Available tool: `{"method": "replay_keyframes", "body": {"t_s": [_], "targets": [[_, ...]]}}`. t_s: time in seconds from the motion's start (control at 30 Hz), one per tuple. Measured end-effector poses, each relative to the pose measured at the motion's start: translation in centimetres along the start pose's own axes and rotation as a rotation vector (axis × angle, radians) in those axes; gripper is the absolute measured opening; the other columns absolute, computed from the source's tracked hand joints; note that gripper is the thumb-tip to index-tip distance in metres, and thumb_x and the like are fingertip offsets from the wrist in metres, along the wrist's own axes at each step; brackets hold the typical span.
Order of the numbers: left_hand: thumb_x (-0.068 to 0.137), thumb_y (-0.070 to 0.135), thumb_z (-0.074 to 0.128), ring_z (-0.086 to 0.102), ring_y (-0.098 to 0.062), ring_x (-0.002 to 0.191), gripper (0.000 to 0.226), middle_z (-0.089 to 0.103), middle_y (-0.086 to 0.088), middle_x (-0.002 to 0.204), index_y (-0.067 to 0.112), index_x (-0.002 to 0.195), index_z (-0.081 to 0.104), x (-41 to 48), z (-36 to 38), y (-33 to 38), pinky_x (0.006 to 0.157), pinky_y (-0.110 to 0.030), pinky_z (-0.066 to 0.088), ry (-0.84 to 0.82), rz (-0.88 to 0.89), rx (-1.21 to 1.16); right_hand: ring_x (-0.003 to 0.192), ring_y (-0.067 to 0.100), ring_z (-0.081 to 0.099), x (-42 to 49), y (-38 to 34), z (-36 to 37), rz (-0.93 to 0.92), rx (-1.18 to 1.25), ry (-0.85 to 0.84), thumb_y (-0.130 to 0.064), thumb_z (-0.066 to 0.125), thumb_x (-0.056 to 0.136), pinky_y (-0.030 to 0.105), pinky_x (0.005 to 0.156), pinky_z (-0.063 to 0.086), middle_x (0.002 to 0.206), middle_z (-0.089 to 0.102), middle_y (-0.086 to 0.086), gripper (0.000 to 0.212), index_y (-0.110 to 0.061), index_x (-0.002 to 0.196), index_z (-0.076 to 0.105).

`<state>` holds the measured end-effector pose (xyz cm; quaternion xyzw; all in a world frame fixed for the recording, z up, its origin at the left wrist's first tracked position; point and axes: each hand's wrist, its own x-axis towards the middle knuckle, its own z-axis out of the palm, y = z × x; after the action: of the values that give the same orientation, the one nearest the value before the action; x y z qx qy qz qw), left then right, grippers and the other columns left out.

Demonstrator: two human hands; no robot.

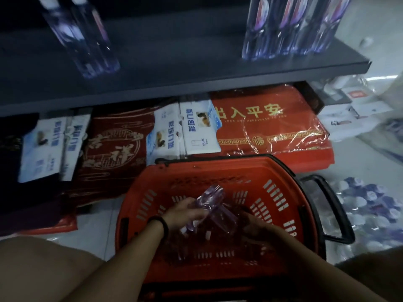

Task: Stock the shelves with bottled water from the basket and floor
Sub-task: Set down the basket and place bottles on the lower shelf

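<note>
**Bottle pick from basket: lift not yet clear of the rim**

Obs. The left hand, with a black band on its wrist, has its fingers wrapped on a clear bottle. The bottle is tilted, far end toward 1 o'clock, inside the red basket and above other bottles lying on its floor. The right hand lies low in the basket at 3 o'clock of the left. It is dark and blurred, so it cannot be told whether it grips anything.

Step in hand (judgement). Taking stock for the shelf at 12 o'clock. The bottle looks smooth, so grip it mid-body, turn it upright and lift straight past the rim, then forward. Set it on the bare stretch between the pair at 11 o'clock and the row at 1 o'clock, close beside the row.

Surroundings. Red mats and white packets lie under the shelf. A black handle folds out at 3 o'clock of the basket. A wrapped pack of water sits on the floor just beyond it.

In the way. The shelf edge overhangs the rising path. The standing bottles are tall and narrow and would probably tip at a knock. The handle lies between basket and pack.
</note>
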<state>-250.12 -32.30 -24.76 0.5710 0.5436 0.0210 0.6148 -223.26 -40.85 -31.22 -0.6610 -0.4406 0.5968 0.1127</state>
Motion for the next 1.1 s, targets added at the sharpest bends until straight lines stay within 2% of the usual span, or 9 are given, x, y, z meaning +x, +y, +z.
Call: {"method": "replay_keyframes", "body": {"t_s": [0.07,0.2,0.27,0.43,0.63,0.77,0.9,1.0,1.1], "targets": [[0.091,0.019,0.083,0.063,0.0,0.058,0.017,0.071,0.001,0.084,0.014,0.103,0.072,-1.8,-1.4,1.3,0.057,-0.019,0.051,0.033,0.074,0.018,0.105,0.013,0.074,-1.5,-0.8,-0.6,-0.037,-0.043,0.061,-0.036,0.08,0.067,0.03,0.087,0.063,0.126,0.073,-0.003,0.082,-0.02,0.145,0.059],[0.073,0.027,0.097,0.07,-0.008,0.085,0.042,0.08,0.002,0.1,0.019,0.11,0.079,-6.1,-4.3,3.5,0.081,-0.028,0.056,0.096,0.233,0.064,0.091,0.028,0.08,-4.4,-2.1,-1.0,-0.102,0.141,0.243,-0.041,0.088,0.06,0.049,0.085,0.063,0.098,0.082,0.006,0.065,-0.017,0.118,0.073],[0.073,0.023,0.099,0.074,-0.007,0.093,0.045,0.082,0.006,0.105,0.026,0.114,0.08,-8.3,-5.6,5.0,0.087,-0.025,0.058,0.163,0.335,0.085,0.088,0.028,0.079,-6.2,-4.9,-0.5,-0.202,0.237,0.331,-0.045,0.087,0.061,0.047,0.079,0.063,0.095,0.082,0.003,0.06,-0.018,0.112,0.072],[0.059,0.018,0.105,0.076,-0.008,0.1,0.058,0.081,0.011,0.11,0.028,0.11,0.08,-13.5,-9.7,8.9,0.088,-0.022,0.06,0.413,0.538,0.016,0.066,0.018,0.061,-9.7,-13.0,0.2,-0.39,0.388,0.338,-0.016,0.083,0.09,0.033,0.058,0.049,0.079,0.066,0.005,0.026,-0.011,0.107,0.065],[0.051,0.003,0.1,0.077,-0.023,0.094,0.071,0.079,-0.014,0.109,0.014,0.112,0.067,-16.2,-14.6,12.4,0.076,-0.033,0.062,0.601,0.74,-0.656,0.073,0.027,0.072,-11.7,-25.7,-0.5,-0.634,0.412,0.378,-0.002,0.083,0.087,0.039,0.065,0.062,0.084,0.077,0.009,0.025,-0.005,0.107,0.07],[0.077,-0.002,0.08,0.076,-0.018,0.098,0.057,0.079,-0.004,0.11,0.024,0.126,0.066,-17.6,-19.4,15.2,0.084,-0.035,0.066,0.591,0.825,-1.017,0.086,0.014,0.079,-11.6,-33.5,-1.0,-0.726,0.306,0.471,-0.014,0.087,0.085,0.03,0.073,0.063,0.096,0.081,0.002,0.027,-0.015,0.109,0.074],[0.084,0.001,0.083,0.074,-0.019,0.091,0.045,0.078,-0.006,0.116,0.014,0.123,0.066,-17.1,-24.7,17.4,0.063,-0.029,0.06,0.722,0.838,-0.911,0.08,0.008,0.075,-9.5,-40.3,-1.0,-0.744,0.282,0.506,-0.017,0.087,0.087,0.02,0.055,0.059,0.102,0.077,-0.002,0.034,-0.023,0.115,0.07],[0.083,0.003,0.087,0.077,-0.021,0.103,0.05,0.08,-0.001,0.115,0.021,0.127,0.07,-15.7,-28.3,18.5,0.079,-0.04,0.064,0.898,0.851,-0.66,0.092,0.013,0.075,-6.1,-44.5,-0.9,-0.761,0.179,0.573,-0.026,0.089,0.083,0.038,0.081,0.064,0.102,0.078,-0.01,0.038,-0.03,0.114,0.068],[0.083,0.01,0.089,0.076,-0.01,0.103,0.051,0.08,0.008,0.109,0.03,0.127,0.073,-14.1,-31.4,19.2,0.088,-0.037,0.065,1.02,0.87,-0.498,0.096,0.01,0.072,-3.2,-48.7,-0.4,-0.799,0.118,0.59,-0.025,0.088,0.085,0.033,0.086,0.058,0.102,0.073,-0.015,0.039,-0.032,0.115,0.063]]}}
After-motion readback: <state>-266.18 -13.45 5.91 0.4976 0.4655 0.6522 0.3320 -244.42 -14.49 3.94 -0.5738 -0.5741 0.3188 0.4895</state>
